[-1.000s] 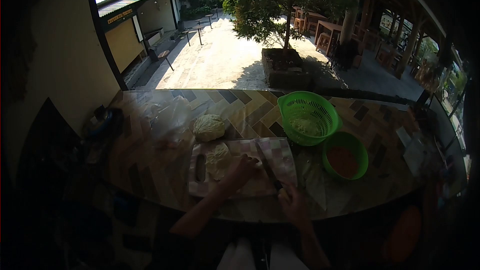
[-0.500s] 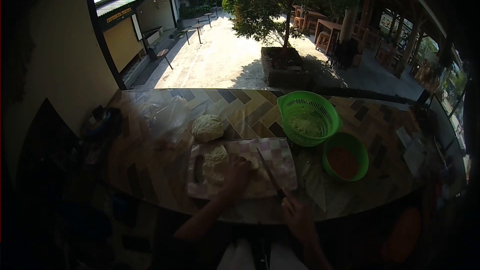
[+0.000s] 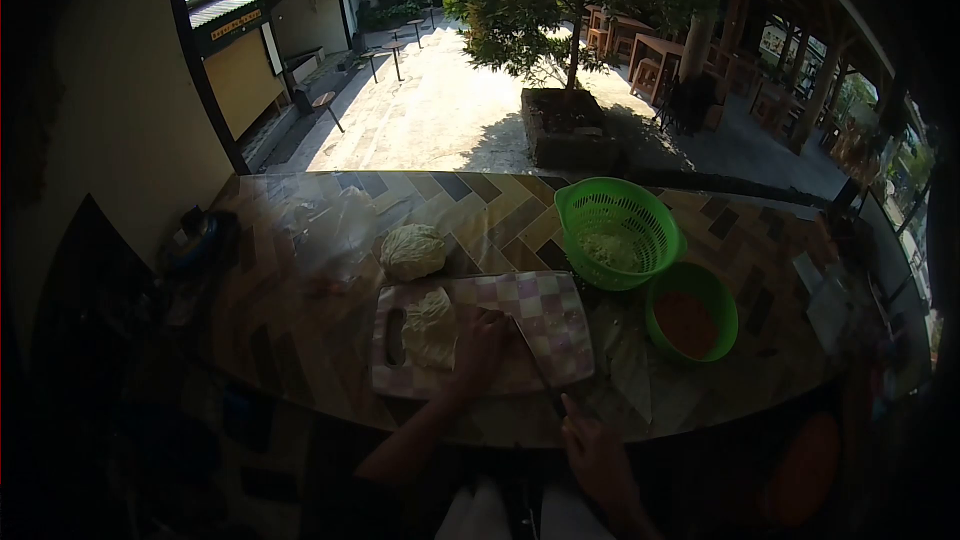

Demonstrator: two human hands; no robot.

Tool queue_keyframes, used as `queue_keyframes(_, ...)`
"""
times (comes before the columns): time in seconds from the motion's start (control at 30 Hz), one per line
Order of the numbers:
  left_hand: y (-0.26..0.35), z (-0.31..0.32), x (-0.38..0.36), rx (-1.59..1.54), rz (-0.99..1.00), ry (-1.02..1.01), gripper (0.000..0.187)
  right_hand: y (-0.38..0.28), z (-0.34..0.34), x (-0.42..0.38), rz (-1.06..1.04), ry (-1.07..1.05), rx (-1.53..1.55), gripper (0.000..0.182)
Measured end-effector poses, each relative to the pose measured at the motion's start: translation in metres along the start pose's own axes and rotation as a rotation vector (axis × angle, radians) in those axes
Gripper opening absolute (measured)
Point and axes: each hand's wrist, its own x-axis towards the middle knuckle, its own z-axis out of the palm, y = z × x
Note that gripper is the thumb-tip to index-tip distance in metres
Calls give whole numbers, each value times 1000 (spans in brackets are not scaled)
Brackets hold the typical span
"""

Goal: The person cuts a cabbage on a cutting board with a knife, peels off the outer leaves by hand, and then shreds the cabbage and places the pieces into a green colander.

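Note:
On the checkered cutting board, my left hand is closed, fingers curled down over a pale cabbage piece that they mostly hide. My right hand grips a knife by its handle at the board's front edge. The blade points away from me, and its tip lies right beside my left fingertips. Left of that hand, a cut cabbage chunk rests on the board near the handle slot. A larger piece of cabbage sits on the table just behind the board.
A green colander with pale shreds inside stands behind and right of the board. In front of it is a green bowl with orange contents. Clear plastic bags lie at the left of the wood-patterned table.
The knife has shifted left, its blade now against my left fingertips. The small pale piece that showed beside those fingers is now hidden.

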Motion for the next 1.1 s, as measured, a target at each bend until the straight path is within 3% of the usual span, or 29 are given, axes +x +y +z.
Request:
queue_keyframes(0.1,4,-2,1,-7,-10,9,20,-21,-11,-4,108,-66,-64,45)
queue_keyframes(0.3,3,-2,-1,-39,2,47,19,-23,15,3,110,-76,-249,48)
queue_keyframes(0.6,3,-3,0,-56,34,64,18,-24,-5,-2,154,-113,-187,47)
queue_keyframes(0.8,0,0,-2,-45,33,83,22,-21,17,10,138,-70,-263,46)
queue_keyframes(0.9,1,0,-2,-49,27,105,21,-31,-8,-3,215,-146,-223,46)
queue_keyframes(1.1,-1,0,-3,-100,18,109,17,-16,6,9,134,-105,-252,49)
